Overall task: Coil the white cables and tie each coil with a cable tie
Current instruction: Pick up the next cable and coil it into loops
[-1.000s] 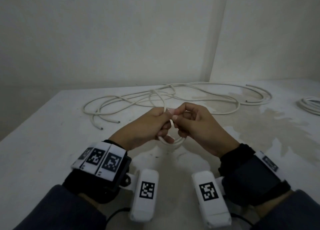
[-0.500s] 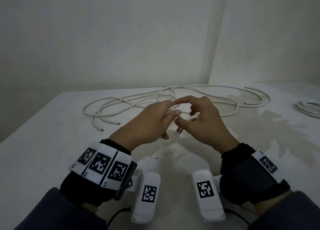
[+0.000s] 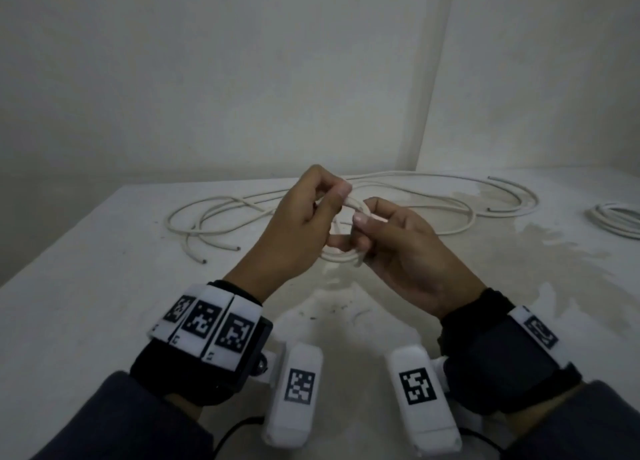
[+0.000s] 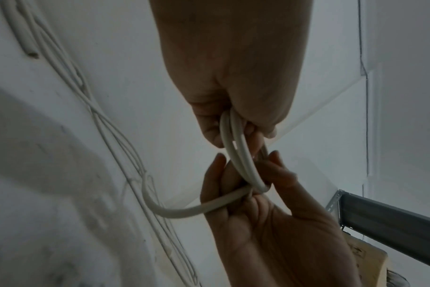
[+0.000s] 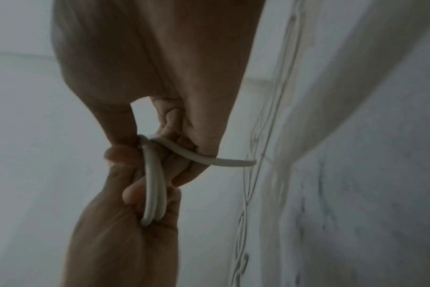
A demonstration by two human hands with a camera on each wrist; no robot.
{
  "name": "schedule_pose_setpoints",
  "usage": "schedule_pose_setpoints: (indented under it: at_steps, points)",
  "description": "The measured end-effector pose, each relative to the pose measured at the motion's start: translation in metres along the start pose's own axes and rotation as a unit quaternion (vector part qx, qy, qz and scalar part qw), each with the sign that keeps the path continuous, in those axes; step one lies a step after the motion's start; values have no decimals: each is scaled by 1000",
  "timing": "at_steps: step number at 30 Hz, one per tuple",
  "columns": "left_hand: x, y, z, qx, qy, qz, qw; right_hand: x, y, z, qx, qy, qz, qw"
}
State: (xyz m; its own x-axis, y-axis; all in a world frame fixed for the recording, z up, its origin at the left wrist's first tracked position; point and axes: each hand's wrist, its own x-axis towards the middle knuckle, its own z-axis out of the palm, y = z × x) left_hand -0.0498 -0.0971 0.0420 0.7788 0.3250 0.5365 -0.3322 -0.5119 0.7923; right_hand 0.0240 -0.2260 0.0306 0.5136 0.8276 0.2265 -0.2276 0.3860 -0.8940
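A small coil of white cable (image 3: 341, 257) hangs above the table between my two hands. My left hand (image 3: 329, 200) pinches the top of the loops between thumb and fingers. My right hand (image 3: 363, 224) grips the coil's right side with curled fingers. In the left wrist view the double loop (image 4: 242, 159) runs from my left hand (image 4: 236, 124) down into my right hand (image 4: 253, 174), and a cable tail (image 4: 182, 212) curves off toward the table. The right wrist view shows the loops (image 5: 152, 184) and a short free end (image 5: 231, 162). No cable tie shows.
Several long loose white cables (image 3: 214, 233) sprawl across the white table (image 3: 86, 286) behind my hands. Another cable coil (image 3: 614, 220) lies at the far right edge. Walls meet in a corner behind the table. Stains mark the tabletop on the right.
Both hands have lifted the small coil higher off the table. My left hand has moved up to the top of the loops and my right hand has shifted to their right side.
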Motion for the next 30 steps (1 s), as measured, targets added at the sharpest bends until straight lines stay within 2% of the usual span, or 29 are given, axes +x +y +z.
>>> schedule_pose_setpoints:
  at_steps: [3, 7, 10, 13, 15, 17, 19, 21, 23, 27, 28, 30]
  points:
    - [-1, -5, 0, 19, 18, 0, 1000, 3, 8, 2, 104, -22, 47, 993]
    - [-2, -14, 0, 37, 11, -4, 999, 8, 8, 2, 90, -4, 101, 991]
    - [-3, -15, 4, 1, 8, -27, 1000, 9, 8, 1, 93, 29, 109, 989]
    - [-2, -13, 6, -66, 25, -133, 989, 10, 8, -4, 130, 58, 82, 986]
    - [-3, -13, 6, -89, 43, -257, 961, 10, 4, -8, 180, 54, 55, 981]
    - [-6, -13, 5, -79, 0, -385, 920, 10, 1, -10, 215, 47, 39, 975]
    - [-11, -13, 7, -83, -88, -456, 882, 8, 1, -6, 221, 37, 35, 974]
    - [-14, -14, 10, -120, -108, -452, 877, 8, 3, -2, 204, 26, 35, 978]
    - [-13, -18, 12, -188, -65, -418, 886, 8, 5, -2, 181, 39, 33, 982]
    - [-9, -21, 12, -278, 45, -339, 898, 13, 9, -12, 182, 153, 11, 971]
    - [-10, -20, 13, -276, 50, -313, 907, 14, 10, -16, 190, 182, 4, 965]
    - [-12, -15, 13, -258, 12, -276, 926, 15, 11, -23, 211, 222, -10, 952]
